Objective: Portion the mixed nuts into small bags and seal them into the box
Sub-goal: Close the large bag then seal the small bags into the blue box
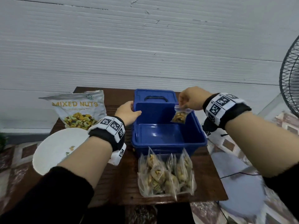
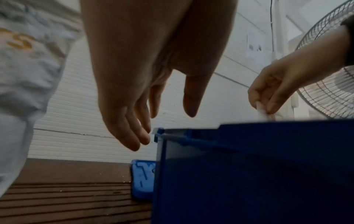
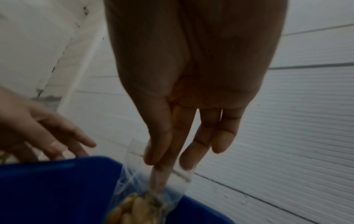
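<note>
An open blue box (image 1: pixel 161 147) stands mid-table, its lid (image 1: pixel 155 96) lying behind it. My right hand (image 1: pixel 183 103) pinches the top of a small clear bag of nuts (image 1: pixel 179 116), which hangs over the box's far right part. In the right wrist view thumb and fingers (image 3: pixel 162 151) squeeze the bag's (image 3: pixel 138 204) top strip above the box (image 3: pixel 57 189). My left hand (image 1: pixel 135 109) rests at the box's far left rim, fingers relaxed and holding nothing. The left wrist view shows that hand (image 2: pixel 162 121) beside the box corner (image 2: pixel 160 131). Several filled small bags (image 1: pixel 166 175) lie piled in front of the box.
A large "MIXED NUTS" pouch (image 1: pixel 77 109) stands at the back left of the dark wooden table (image 1: pixel 113 183). A white plate (image 1: pixel 56 147) with a few nut scraps sits front left, partly over the edge. A standing fan (image 1: pixel 291 78) is at the far right.
</note>
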Demonstrator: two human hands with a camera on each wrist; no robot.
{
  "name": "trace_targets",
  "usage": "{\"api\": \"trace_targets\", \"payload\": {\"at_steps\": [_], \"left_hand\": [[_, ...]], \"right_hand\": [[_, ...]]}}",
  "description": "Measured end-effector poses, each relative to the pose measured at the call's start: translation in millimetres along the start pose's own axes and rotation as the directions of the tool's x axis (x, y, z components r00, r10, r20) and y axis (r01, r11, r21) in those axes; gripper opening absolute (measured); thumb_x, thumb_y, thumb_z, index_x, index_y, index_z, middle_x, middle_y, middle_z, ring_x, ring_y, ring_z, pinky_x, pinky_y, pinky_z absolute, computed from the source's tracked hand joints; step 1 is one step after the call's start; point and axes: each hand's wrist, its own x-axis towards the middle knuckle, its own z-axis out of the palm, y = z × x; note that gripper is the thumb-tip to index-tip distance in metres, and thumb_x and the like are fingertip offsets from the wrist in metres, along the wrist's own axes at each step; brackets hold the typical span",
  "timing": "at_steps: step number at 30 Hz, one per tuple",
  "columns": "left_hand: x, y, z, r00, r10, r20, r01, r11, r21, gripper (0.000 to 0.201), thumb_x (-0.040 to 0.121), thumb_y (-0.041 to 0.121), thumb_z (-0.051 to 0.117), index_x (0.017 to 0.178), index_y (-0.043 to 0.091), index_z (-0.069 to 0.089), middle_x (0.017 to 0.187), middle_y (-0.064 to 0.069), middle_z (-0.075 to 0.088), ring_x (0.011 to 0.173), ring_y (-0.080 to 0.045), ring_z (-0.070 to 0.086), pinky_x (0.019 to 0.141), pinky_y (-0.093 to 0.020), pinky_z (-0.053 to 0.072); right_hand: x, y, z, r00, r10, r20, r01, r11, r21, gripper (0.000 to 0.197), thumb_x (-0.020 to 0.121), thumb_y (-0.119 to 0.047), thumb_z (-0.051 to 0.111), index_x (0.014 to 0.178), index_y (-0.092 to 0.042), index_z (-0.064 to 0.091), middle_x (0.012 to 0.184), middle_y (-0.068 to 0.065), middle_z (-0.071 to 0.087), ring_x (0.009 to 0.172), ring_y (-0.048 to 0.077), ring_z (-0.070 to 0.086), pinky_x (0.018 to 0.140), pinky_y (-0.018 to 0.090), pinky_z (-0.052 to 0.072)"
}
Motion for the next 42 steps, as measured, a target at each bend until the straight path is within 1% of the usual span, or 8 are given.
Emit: {"api": "trace_targets", "payload": {"at_steps": [6,11,14,17,19,25,34,42], "left_hand": [[29,-7,10,0.998,-0.048,0.049,0.047,0.999,0.018,0.061,0.101,0.03,0.045,0.153,0.013,0.017,0.155,-0.007,0.03,0.139,-0.024,0.033,0.107,-0.027,0.03],[38,-14,23,0.998,-0.055,0.004,0.055,0.998,-0.015,0.052,0.104,0.02,0.036,0.153,0.015,0.018,0.15,-0.012,0.038,0.128,-0.027,0.045,0.089,-0.023,0.037],[37,-17,30,0.998,-0.048,-0.039,0.047,0.998,-0.041,0.05,0.104,0.021,0.034,0.152,0.016,0.019,0.148,-0.014,0.039,0.128,-0.029,0.045,0.095,-0.029,0.038],[39,-20,34,0.997,-0.048,-0.059,0.045,0.998,-0.05,0.049,0.104,0.023,0.033,0.152,0.018,0.021,0.146,-0.015,0.042,0.126,-0.031,0.047,0.098,-0.034,0.038],[40,-21,35,0.997,-0.043,-0.068,0.04,0.998,-0.048,0.049,0.104,0.023,0.033,0.151,0.018,0.022,0.145,-0.015,0.043,0.126,-0.03,0.047,0.097,-0.033,0.038],[40,-24,36,0.997,-0.028,-0.071,0.025,0.999,-0.048,0.048,0.104,0.024,0.033,0.151,0.018,0.022,0.144,-0.015,0.044,0.123,-0.031,0.049,0.097,-0.036,0.039],[40,-25,36,0.996,-0.047,-0.07,0.042,0.997,-0.061,0.049,0.104,0.027,0.032,0.152,0.021,0.02,0.143,-0.016,0.045,0.12,-0.032,0.051,0.094,-0.033,0.04],[34,-24,34,0.987,-0.1,-0.129,0.092,0.994,-0.061,0.063,0.101,0.034,0.041,0.154,0.017,0.011,0.144,-0.013,0.046,0.127,-0.03,0.047,0.1,-0.036,0.039]], "right_hand": [[49,9,21,0.984,-0.016,0.176,0.049,0.982,-0.183,0.013,0.085,-0.01,0.065,0.097,-0.012,0.07,0.105,0.007,0.068,0.094,0.021,0.057,0.071,0.022,0.036],[68,16,36,0.961,-0.006,0.277,0.087,0.956,-0.281,0.02,0.083,-0.004,0.062,0.099,-0.012,0.071,0.106,0.007,0.069,0.102,0.025,0.06,0.075,0.023,0.041],[73,19,41,0.953,-0.011,0.304,0.106,0.949,-0.297,0.023,0.082,0.0,0.059,0.097,-0.011,0.072,0.103,0.01,0.07,0.099,0.027,0.061,0.071,0.023,0.042],[75,23,46,0.956,-0.002,0.295,0.106,0.935,-0.337,0.023,0.08,0.0,0.059,0.093,-0.013,0.073,0.1,0.01,0.07,0.094,0.029,0.063,0.061,0.023,0.043],[77,23,49,0.968,-0.011,0.251,0.109,0.919,-0.379,0.019,0.08,-0.004,0.06,0.089,-0.014,0.073,0.099,0.012,0.069,0.089,0.032,0.064,0.066,0.029,0.05],[81,22,56,0.98,0.045,0.194,0.062,0.856,-0.513,0.026,0.087,-0.021,0.063,0.111,-0.013,0.068,0.114,0.014,0.062,0.097,0.033,0.063,0.071,0.031,0.047],[76,23,54,0.981,0.023,0.191,0.075,0.868,-0.491,0.026,0.085,-0.02,0.067,0.111,-0.017,0.069,0.113,0.011,0.063,0.097,0.032,0.063,0.075,0.032,0.052],[52,22,37,0.993,-0.052,0.105,0.072,0.977,-0.199,0.019,0.085,-0.026,0.067,0.101,-0.018,0.073,0.107,0.007,0.069,0.098,0.026,0.061,0.076,0.029,0.047]]}}
